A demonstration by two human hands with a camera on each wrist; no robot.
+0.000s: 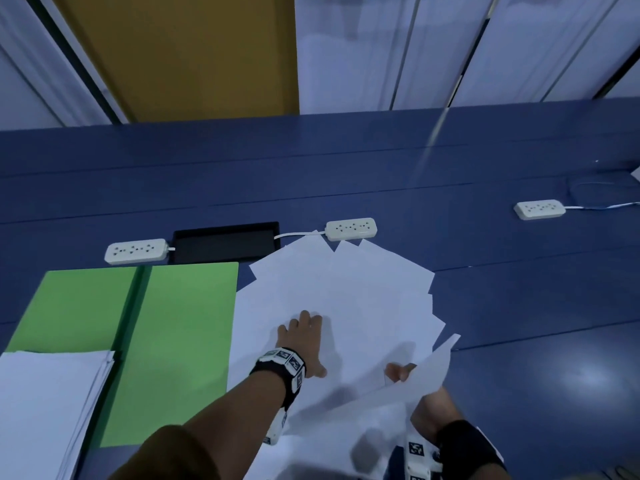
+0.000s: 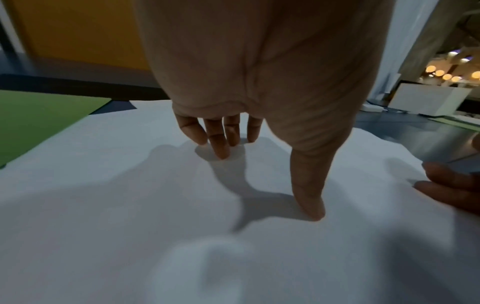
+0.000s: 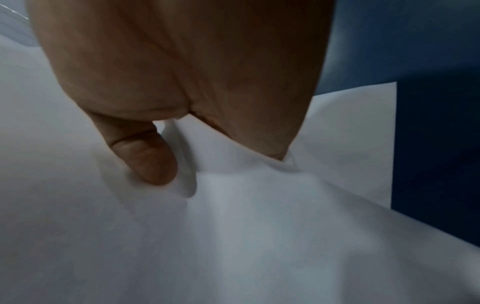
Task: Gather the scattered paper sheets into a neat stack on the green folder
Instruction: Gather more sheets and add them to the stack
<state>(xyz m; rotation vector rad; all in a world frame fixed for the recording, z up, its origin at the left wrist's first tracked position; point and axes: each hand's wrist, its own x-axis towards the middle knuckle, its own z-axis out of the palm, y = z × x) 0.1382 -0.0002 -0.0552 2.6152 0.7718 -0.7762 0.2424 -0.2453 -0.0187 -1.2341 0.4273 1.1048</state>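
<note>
An open green folder (image 1: 180, 334) lies at the left of the blue table, with a stack of white sheets (image 1: 45, 403) on its near left part. To its right, several loose white sheets (image 1: 346, 289) fan out in a messy pile. My left hand (image 1: 304, 341) lies flat on that pile, fingers (image 2: 221, 144) straight and thumb pressing down. My right hand (image 1: 401, 372) pinches one sheet (image 1: 426, 372) by its edge and lifts it off the pile; the thumb (image 3: 150, 162) shows on top, and the sheet (image 3: 259, 226) hides the fingers beneath.
Three white power strips (image 1: 350, 229) lie across the table (image 1: 519, 306) behind the papers. A black recessed tray (image 1: 225, 242) sits behind the folder. A cable (image 1: 602, 204) trails off the far right strip. Wall panels rise beyond the table's far edge.
</note>
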